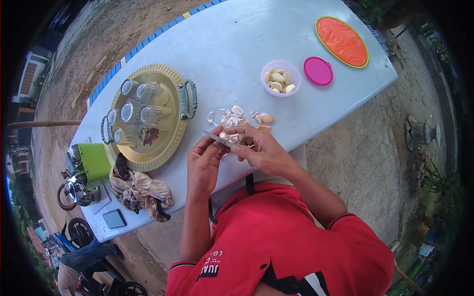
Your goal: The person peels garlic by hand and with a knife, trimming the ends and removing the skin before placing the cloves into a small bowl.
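My right hand (261, 150) is closed around a small knife (217, 138), its handle hidden in the fingers and its blade pointing left across my left fingertips. Those fingers of my left hand (203, 160) are pinched, with what seems a garlic clove (223, 136) at their tips, partly covered by the blade and fingers. Just beyond both hands, loose garlic cloves and papery skins (233, 117) lie scattered on the table. Farther back, a pale pink bowl (265, 66) holds several peeled cloves (278, 80).
The pale table (222, 54) carries a gold tray (168, 79) of upturned glasses (130, 112) on the left. Near it are a crumpled cloth (140, 187), a phone (114, 219), a green container (95, 162) and a kettle (79, 187). A pink lid (318, 71) and an orange oval (342, 41) lie right.
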Demonstrator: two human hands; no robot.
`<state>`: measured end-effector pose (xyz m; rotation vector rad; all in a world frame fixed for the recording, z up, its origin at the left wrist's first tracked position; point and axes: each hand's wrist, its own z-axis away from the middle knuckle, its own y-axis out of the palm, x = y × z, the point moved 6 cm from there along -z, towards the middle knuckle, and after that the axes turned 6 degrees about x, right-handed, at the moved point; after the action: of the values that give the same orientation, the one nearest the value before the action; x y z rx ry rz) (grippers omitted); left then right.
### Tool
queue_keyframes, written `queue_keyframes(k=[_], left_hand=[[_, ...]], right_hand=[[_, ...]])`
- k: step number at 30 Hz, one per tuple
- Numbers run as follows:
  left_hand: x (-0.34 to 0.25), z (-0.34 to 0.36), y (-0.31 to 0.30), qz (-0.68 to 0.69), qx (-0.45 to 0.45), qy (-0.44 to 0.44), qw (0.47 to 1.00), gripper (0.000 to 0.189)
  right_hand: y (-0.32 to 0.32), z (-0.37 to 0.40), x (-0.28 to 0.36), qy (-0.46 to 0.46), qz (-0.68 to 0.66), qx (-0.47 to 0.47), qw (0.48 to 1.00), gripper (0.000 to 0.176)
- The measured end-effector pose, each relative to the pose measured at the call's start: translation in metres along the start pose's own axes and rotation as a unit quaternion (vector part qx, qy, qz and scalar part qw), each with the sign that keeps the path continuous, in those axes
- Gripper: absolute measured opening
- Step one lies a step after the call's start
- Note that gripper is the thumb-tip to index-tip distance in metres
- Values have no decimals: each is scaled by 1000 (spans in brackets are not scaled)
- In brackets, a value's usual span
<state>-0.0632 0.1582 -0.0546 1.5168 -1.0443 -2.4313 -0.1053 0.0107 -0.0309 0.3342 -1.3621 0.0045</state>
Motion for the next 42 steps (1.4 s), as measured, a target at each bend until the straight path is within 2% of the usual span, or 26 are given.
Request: queue_keyframes(k=[9, 11, 14, 20, 23, 26, 31, 33, 36, 37, 39, 42], left_hand=[[2, -2, 2, -21, -4, 3, 1000, 36], [3, -2, 1, -16, 4, 11, 1000, 34], [5, -2, 0, -4, 2, 16, 1000, 31], [1, -1, 6, 63, 10, -2, 998, 28], [3, -2, 4, 61, -3, -4, 998, 26], [6, -2, 0, 82, 18, 0, 996, 25], [11, -3, 4, 47, -19, -13, 999, 20], [14, -5, 2, 63, 4, -17, 998, 19], [6, -3, 5, 89, 25, 6, 996, 20], [5, -2, 3, 98, 20, 10, 995, 23], [4, -1, 2, 84, 14, 35, 996, 26], [4, -1, 0, 73, 27, 50, 996, 28]], right_hand=[[-5, 0, -3, 8, -40, -14, 999, 29], [-8, 2, -7, 53, -136, -34, 989, 29], [-7, 1, -8, 54, -140, -7, 989, 29], [-2, -2, -5, 11, -121, -33, 992, 28], [-1, -1, -5, 3, -131, -15, 991, 28], [-2, 1, -6, 25, -150, -5, 988, 28], [-3, 4, -8, 37, -86, -50, 994, 29], [-2, 5, -14, 39, -80, -91, 992, 28], [-3, 1, -17, 22, -65, -80, 994, 28], [4, -3, -13, 21, -58, -49, 997, 28], [6, -5, -8, 27, -47, -73, 996, 28], [10, -10, -2, 18, -26, -56, 998, 28]])
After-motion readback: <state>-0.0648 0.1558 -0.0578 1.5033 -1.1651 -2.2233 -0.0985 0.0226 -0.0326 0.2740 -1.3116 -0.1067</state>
